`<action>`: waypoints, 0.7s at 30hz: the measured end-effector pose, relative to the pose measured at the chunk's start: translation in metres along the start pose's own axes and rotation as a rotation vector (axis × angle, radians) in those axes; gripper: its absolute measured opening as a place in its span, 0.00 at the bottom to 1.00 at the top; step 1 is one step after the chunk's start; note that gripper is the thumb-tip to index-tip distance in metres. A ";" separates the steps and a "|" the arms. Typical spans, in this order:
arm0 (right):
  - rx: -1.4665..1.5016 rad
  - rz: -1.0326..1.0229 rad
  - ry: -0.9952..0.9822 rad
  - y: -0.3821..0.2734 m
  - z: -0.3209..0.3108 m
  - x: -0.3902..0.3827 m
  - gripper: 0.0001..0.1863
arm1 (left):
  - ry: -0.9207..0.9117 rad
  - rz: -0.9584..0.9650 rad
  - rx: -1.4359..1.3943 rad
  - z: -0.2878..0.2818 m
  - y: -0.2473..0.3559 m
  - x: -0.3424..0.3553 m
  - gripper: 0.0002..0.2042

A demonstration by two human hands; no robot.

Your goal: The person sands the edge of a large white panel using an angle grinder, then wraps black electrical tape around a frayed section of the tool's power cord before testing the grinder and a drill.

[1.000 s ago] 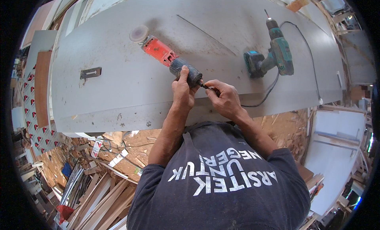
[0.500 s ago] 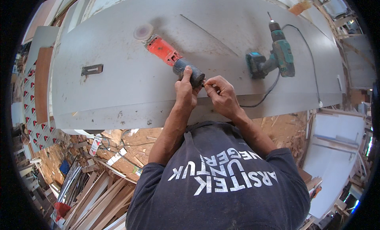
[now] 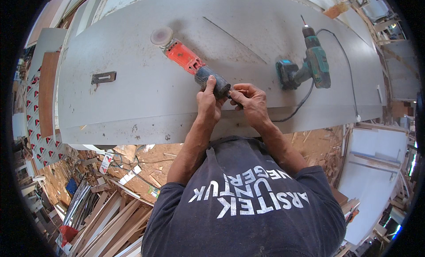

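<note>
My left hand (image 3: 209,100) is wrapped round the dark rear body of a red angle grinder (image 3: 184,57). A round, pale disc (image 3: 162,36) sits at the grinder's far end, pointing up and left. My right hand (image 3: 251,103) pinches the dark power cord (image 3: 230,96) where it leaves the grinder's rear end. Its fingertips hide part of that joint. From beyond the right hand the cord runs along the bench to the right. A teal cordless drill (image 3: 317,62) with a bit in its chuck lies to the right of both hands.
Grey sheet covers the workbench (image 3: 146,97). On it lie a slotted dark metal plate (image 3: 104,77) at left and a thin rod (image 3: 234,40) beyond the grinder. Wood strips (image 3: 110,224) are piled on the floor at lower left. White panels (image 3: 374,168) stand at right.
My right hand has turned slightly, its fingers now curled round the cord by the grinder's end. The left hand and grinder have hardly moved.
</note>
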State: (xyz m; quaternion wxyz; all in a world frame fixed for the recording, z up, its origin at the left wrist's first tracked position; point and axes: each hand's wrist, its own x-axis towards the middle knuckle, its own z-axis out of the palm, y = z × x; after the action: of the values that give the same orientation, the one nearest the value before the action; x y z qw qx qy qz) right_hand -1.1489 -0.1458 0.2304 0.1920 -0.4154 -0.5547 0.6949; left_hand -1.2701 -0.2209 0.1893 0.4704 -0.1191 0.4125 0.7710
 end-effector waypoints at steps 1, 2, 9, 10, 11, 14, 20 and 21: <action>-0.001 -0.006 0.027 0.000 0.001 0.001 0.04 | -0.007 -0.003 -0.008 -0.001 -0.001 0.001 0.18; -0.053 -0.026 0.018 -0.001 0.001 0.001 0.05 | -0.013 -0.005 -0.016 -0.004 -0.003 0.003 0.18; -0.570 -0.523 0.041 0.006 0.008 -0.003 0.11 | 0.036 0.023 0.013 -0.004 -0.006 0.006 0.17; -0.624 -0.569 0.030 0.004 0.009 -0.005 0.12 | 0.040 0.025 0.020 -0.005 -0.006 0.006 0.17; -0.624 -0.544 0.033 0.004 0.010 -0.005 0.12 | 0.044 0.027 0.027 -0.004 -0.006 0.006 0.17; -0.590 -0.505 0.037 0.004 0.010 -0.003 0.12 | 0.043 0.020 0.038 0.000 -0.002 0.003 0.17; -0.551 -0.609 0.037 0.011 0.007 -0.002 0.10 | 0.022 0.010 -0.006 -0.005 -0.007 0.008 0.17; -0.536 -0.596 0.049 0.009 0.007 -0.005 0.09 | 0.014 0.010 -0.017 -0.004 -0.006 0.008 0.18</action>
State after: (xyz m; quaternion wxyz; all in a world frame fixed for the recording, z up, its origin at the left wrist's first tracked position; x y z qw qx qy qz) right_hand -1.1505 -0.1565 0.2243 0.2830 -0.2880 -0.8079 0.4293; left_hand -1.2698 -0.2175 0.1796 0.4629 -0.1263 0.4097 0.7758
